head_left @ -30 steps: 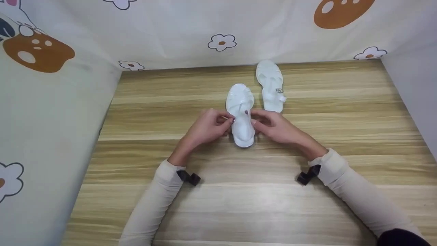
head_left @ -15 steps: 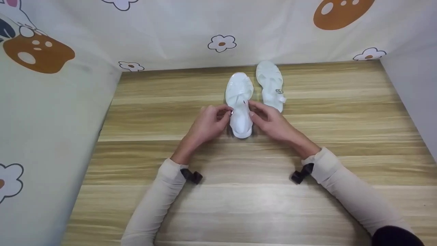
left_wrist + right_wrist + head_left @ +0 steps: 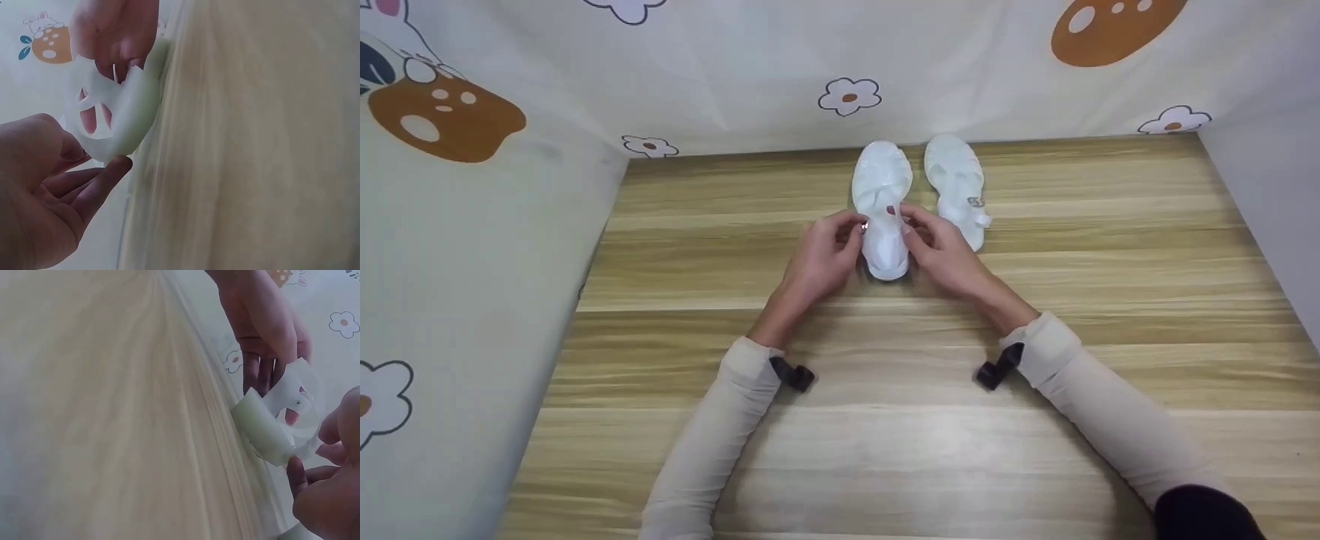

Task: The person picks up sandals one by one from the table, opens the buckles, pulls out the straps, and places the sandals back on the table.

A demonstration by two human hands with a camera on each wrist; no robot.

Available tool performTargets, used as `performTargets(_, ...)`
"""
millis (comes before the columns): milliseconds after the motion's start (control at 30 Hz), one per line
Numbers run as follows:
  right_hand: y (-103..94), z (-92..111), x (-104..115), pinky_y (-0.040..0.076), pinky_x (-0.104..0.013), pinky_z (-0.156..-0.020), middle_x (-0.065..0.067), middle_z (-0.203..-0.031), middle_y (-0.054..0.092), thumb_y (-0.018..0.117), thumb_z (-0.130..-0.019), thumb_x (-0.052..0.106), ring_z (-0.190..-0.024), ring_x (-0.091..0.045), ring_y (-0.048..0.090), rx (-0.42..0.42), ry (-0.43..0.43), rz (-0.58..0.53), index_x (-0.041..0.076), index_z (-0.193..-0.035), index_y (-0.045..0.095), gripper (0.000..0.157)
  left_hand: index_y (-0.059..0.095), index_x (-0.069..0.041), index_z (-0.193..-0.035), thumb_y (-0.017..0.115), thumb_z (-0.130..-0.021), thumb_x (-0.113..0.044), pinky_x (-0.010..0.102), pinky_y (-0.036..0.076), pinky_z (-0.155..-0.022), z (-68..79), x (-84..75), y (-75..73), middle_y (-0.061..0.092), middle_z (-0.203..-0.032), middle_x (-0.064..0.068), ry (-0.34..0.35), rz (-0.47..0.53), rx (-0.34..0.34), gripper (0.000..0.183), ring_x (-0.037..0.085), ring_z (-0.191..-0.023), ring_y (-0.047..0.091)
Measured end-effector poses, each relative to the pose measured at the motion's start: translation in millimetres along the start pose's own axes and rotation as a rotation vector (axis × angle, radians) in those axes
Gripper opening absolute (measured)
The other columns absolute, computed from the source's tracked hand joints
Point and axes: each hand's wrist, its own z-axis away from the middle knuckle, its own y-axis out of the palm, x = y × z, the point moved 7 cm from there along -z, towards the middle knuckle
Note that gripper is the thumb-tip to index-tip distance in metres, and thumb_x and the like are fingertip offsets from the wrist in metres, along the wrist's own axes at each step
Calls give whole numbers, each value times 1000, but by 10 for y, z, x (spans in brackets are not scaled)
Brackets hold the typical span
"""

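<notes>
Between both hands is a white sandal [image 3: 883, 176], toe pointing to the back wall. My left hand [image 3: 826, 251] grips its left side near the metal buckle, thumb and fingers curled. On the other side my right hand [image 3: 941, 251] pinches the sandal's edge. In the left wrist view the heel of the sandal [image 3: 135, 107] faces the camera, with openings in its side. The right wrist view shows fingertips touching the sole edge of the sandal [image 3: 264, 427]. A second white sandal [image 3: 952, 165] lies just to the right, its buckle strap undone.
The wood-grain surface [image 3: 870, 435] runs up to a pale curtain [image 3: 750, 82] with flower prints at the back. A similar printed sheet [image 3: 457, 247] stands on the left, a plain pale wall [image 3: 1267, 195] on the right. The toes come close to the back curtain.
Both hands have carried the held sandal away from the person, toward the back wall. It now stands nearly level beside the second sandal, which has stayed in place.
</notes>
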Motion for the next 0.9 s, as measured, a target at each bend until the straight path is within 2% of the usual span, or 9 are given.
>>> performTargets(100, 20, -56, -12, 51, -39, -112, -18, -145, 65, 51, -113, 14, -131, -30, 65, -6, 16, -5, 3, -155, 55, 43, 77, -4, -125, 61, -109, -13, 33, 63, -95, -48, 33, -23, 82, -118, 11, -6, 17, -26, 24, 15, -108, 78)
performTargets(167, 33, -93, -15, 49, -42, -115, -17, -148, 64, 51, -113, 14, -134, -30, 64, -9, 25, -13, 2, -155, 54, 44, 77, -4, -125, 61, -109, -14, 33, 64, -94, -83, 58, -33, 82, -119, 11, -17, 19, -40, 25, 14, -108, 78)
performTargets(333, 45, -188, -23, 45, -44, -121, -13, -158, 60, 49, -114, 13, -143, -27, 57, -22, 41, -41, -1, -155, 53, 44, 77, -4, -126, 61, -109, -15, 34, 64, -91, -184, 115, -35, 83, -118, 11, -48, 9, -64, 25, 14, -105, 79)
performTargets(533, 11, -281, -67, 43, -45, -123, -13, -159, 58, 47, -115, 15, -145, -27, 56, -44, 70, -43, -1, -155, 53, 43, 77, -5, -125, 62, -108, -16, 33, 64, -88, -284, 157, -2, 83, -115, 11, -59, 7, -84, 25, 14, -101, 79)
performTargets(733, 29, -337, -120, 41, -39, -123, -16, -161, 56, 44, -115, 13, -148, -22, 52, -48, 83, -125, -4, -157, 50, 45, 78, -5, -123, 61, -107, -13, 24, 53, -75, -305, 204, -12, 84, -94, 6, -34, -19, -127, 25, 3, -80, 67)
performTargets(900, 37, -349, -106, 31, -41, -132, -20, -169, 45, 40, -116, 11, -159, -25, 40, -49, 104, -144, -6, -163, 39, 50, 78, -3, -122, 61, -106, -10, 21, 46, -68, -294, 209, -26, 81, -83, 5, -25, -5, -142, 25, 4, -70, 59)
